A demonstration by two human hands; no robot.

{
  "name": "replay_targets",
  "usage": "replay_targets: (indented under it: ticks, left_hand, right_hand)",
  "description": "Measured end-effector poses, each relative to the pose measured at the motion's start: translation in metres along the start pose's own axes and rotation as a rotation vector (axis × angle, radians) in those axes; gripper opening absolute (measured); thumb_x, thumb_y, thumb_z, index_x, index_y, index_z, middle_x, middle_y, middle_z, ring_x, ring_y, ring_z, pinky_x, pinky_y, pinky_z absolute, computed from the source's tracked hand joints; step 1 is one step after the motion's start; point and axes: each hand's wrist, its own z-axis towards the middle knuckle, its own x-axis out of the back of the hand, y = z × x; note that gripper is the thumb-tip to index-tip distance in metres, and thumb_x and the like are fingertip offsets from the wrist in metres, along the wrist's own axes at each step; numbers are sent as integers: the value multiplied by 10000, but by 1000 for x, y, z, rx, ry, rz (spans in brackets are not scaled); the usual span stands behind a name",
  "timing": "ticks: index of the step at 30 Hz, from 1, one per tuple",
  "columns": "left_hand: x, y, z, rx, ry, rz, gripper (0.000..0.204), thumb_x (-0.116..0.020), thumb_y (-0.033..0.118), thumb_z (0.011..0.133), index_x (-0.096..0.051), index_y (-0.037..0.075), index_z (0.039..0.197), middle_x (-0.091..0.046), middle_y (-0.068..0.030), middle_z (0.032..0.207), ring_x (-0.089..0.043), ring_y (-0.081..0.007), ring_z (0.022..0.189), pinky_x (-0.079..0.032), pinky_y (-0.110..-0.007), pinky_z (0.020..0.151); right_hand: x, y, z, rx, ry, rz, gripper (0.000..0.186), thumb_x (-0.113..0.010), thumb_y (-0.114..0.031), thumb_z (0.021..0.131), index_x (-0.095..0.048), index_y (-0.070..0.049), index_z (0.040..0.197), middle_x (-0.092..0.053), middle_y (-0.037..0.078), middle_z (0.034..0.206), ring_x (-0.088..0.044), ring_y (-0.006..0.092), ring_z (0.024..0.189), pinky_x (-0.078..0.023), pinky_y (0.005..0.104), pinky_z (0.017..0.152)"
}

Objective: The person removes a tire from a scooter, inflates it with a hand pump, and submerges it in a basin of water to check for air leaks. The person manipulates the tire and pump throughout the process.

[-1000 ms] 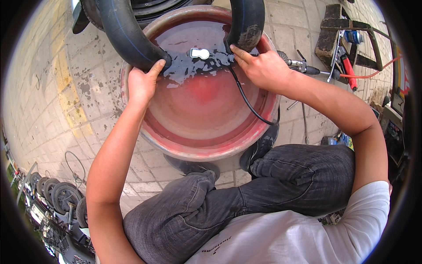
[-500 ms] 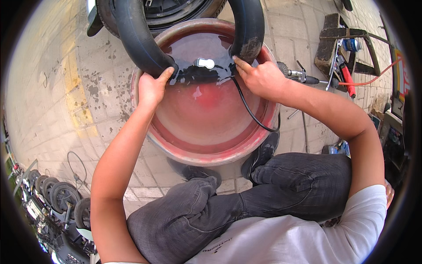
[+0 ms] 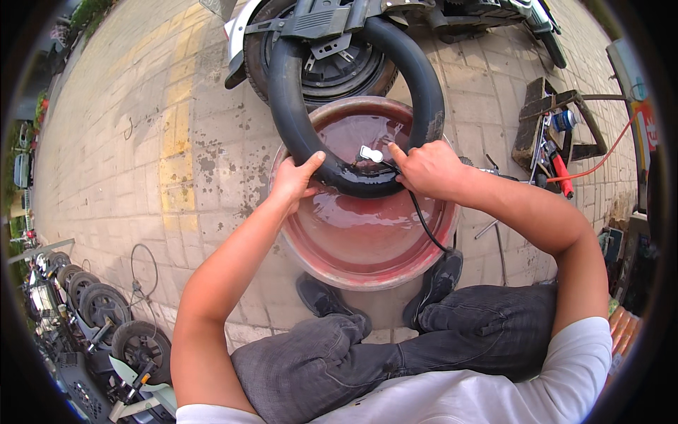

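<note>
A black inner tube (image 3: 291, 106) stands over a round red basin (image 3: 304, 260) of cloudy water. Its lower curve is wet and shows at the water's surface. My left hand (image 3: 291, 185) grips the tube's left side, thumb on top and fingers under it. On the right side my right hand (image 3: 432, 169) closes round the tube, index finger pointing inward. Between my hands, at the tube's inner edge, sits a white fitting (image 3: 371, 153). A thin black hose (image 3: 421, 220) runs from near my right hand over the basin's right rim.
Behind the basin stands a scooter wheel (image 3: 339, 74) under its dark frame. To the right lie a metal stand (image 3: 575, 124), a red-handled tool (image 3: 560, 174), a blue can (image 3: 563, 120) and an orange hose (image 3: 607, 157). More wheels (image 3: 141, 346) line the lower left.
The tube's lower part has risen from under the water to its surface, both hands still gripping it. The view has shifted, showing more of the scooter behind.
</note>
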Motion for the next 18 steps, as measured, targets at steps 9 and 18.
replay_targets:
  ticks: [9, 18]
  left_hand:
    - [-1, -29, -16, -144, -256, -558, 457, -788, 309, 814, -533, 171, 1166, -623, -21, 1034, -593, -182, 1020, -488, -417, 841]
    - [-9, -28, -9, -360, -174, -418, 431, -733, 143, 793, -517, 72, 1159, -552, -26, 1035, -536, -158, 980, -444, -326, 920]
  right_hand:
    - [-6, -37, 85, 25, 158, 307, 358, -675, -344, 837, -651, -39, 1022, -686, 204, 814, -671, 389, 810, -533, 480, 749]
    - [23, -11, 82, 4, -149, 314, 336, -695, -292, 785, -708, -5, 960, -694, 229, 942, -665, 390, 911, -523, 462, 849]
